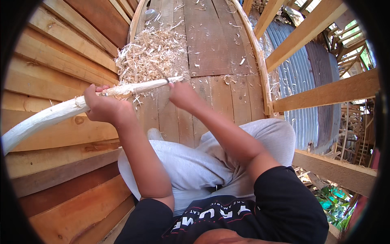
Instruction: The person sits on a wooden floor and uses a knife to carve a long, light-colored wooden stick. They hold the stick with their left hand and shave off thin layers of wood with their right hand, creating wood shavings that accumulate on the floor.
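Note:
A long pale stripped wooden pole (pixel 48 114) lies slantwise in front of me, curving off past the left rim, its thinner end pointing right. My left hand (pixel 102 105) is wrapped round its middle. Rougher, browner wood shows just beyond that grip. Close to the thin end, my right hand (pixel 183 96) is closed on a knife (pixel 161 74), whose narrow dark blade crosses the pole and points away to the upper left. The fist hides the handle, and the right hand is slightly smeared by motion.
Wood shavings (pixel 152 53) are heaped on the plank floor (pixel 207 95) beyond the pole. A small round clear object (pixel 150 14) sits at the far end. Stacked boards (pixel 61 150) rise at left. Wooden rails (pixel 325 90) and corrugated metal sheets (pixel 302 77) stand to the right.

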{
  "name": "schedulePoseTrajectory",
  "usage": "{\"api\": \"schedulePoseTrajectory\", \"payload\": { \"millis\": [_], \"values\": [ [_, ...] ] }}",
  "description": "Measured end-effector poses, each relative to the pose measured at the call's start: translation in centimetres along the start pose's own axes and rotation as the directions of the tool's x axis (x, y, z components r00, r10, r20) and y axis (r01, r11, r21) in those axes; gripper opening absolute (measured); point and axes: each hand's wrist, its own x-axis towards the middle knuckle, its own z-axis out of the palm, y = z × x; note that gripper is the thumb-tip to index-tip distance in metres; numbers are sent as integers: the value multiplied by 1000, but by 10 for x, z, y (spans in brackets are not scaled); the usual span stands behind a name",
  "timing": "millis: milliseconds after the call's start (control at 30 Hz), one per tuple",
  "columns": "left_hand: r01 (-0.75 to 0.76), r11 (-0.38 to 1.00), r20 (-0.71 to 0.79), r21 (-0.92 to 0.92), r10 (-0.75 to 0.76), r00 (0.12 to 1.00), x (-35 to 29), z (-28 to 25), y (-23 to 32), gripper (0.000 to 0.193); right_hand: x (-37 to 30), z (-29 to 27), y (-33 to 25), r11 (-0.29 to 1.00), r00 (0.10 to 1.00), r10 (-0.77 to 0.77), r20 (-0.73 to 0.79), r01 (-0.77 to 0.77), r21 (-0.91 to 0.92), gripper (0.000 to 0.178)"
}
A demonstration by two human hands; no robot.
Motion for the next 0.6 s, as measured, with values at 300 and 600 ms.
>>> {"api": "schedulePoseTrajectory", "payload": {
  "millis": [300,600],
  "values": [
    [-32,999,24,-23,33,999,-8,5,2,16,2,6,4,998,995,-61,-82,60,-9,44],
    [-35,999,37,-33,36,999,-10,-1,1,19,1,3,1,997,997,-78,-13,78,4,49]
  ]
}}
